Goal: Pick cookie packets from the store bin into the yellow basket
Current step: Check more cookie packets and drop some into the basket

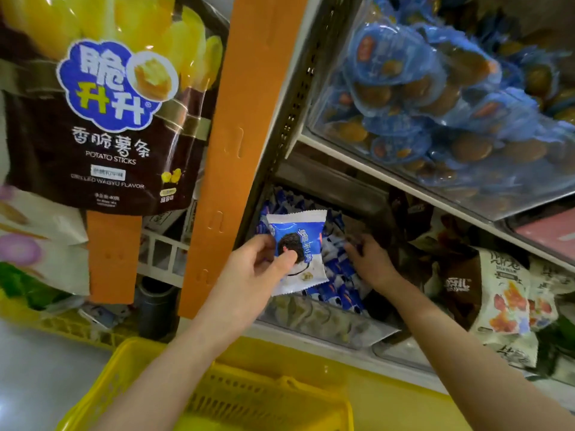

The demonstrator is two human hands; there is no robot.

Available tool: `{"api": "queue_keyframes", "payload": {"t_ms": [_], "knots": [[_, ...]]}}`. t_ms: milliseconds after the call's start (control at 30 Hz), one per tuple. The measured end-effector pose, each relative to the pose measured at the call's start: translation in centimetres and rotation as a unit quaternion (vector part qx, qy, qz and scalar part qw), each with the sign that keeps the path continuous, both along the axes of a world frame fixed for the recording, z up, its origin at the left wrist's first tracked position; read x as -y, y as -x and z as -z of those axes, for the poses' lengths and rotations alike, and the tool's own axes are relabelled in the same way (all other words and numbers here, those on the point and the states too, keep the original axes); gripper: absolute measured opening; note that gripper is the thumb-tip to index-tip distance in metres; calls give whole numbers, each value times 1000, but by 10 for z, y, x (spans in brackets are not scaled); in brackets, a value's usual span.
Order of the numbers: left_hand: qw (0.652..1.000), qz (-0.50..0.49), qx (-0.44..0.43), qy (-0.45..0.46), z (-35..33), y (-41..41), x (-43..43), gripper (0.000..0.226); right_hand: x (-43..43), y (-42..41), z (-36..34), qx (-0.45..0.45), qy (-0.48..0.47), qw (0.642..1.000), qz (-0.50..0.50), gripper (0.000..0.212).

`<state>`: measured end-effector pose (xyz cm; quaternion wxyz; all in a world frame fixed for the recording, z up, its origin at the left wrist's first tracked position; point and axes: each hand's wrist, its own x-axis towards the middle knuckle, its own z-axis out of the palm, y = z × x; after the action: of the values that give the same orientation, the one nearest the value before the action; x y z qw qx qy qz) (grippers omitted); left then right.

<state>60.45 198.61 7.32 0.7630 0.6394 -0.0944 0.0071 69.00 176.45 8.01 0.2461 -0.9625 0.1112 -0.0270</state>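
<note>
We are seeing large brown potato sticks bag (105,119) hanging at upper left, blue cloud logo on front. Orange upright strip (236,135) running down beside it; shorter orange strip (113,256) showing below bag. Clear shelf bin (466,188) sitting at upper right, holding blue-wrapped round snacks (435,88). White snack bags with red-orange print (507,300) lying at right. Pale bag with purple flower print (28,244) leaning at far left. White rack (161,247) standing behind orange strips.

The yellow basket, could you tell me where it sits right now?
In the head view, the yellow basket sits at bottom centre, below the bin of cookie packets, under both forearms.
</note>
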Motion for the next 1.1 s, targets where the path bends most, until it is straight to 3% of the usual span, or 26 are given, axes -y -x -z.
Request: {"api": "queue_keyframes", "payload": {"t_ms": [133, 300, 433, 500, 633, 767, 933, 1100], "knots": [[1000, 16, -2, 19, 8, -5, -7, 12, -3, -20, 14, -52, -33, 998, 33, 38], [999, 29, 5, 31, 10, -8, -7, 11, 2, -31, 21, 14, -39, 995, 87, 31], [999, 26, 12, 46, 9, -9, -6, 13, 4, -36, 21, 2, -126, 982, 138, 11], [998, 28, 9, 54, 8, -8, -7, 14, 6, -37, 21, -31, -145, 977, 153, 23], [998, 28, 9, 48, 8, -6, -7, 13, 1, -43, 25, -56, -159, 976, 138, 28], [999, 21, 2, 44, 8, -7, -6, 13, -5, -48, 26, -37, -145, 980, 132, 32], [999, 9, -6, 33, 6, -6, -5, 11, -3, -44, 24, -22, -63, 986, 152, 23], [1000, -1, -4, 7, 3, -4, -4, 9, -7, -22, 9, 128, 40, 987, 86, 17]]}}
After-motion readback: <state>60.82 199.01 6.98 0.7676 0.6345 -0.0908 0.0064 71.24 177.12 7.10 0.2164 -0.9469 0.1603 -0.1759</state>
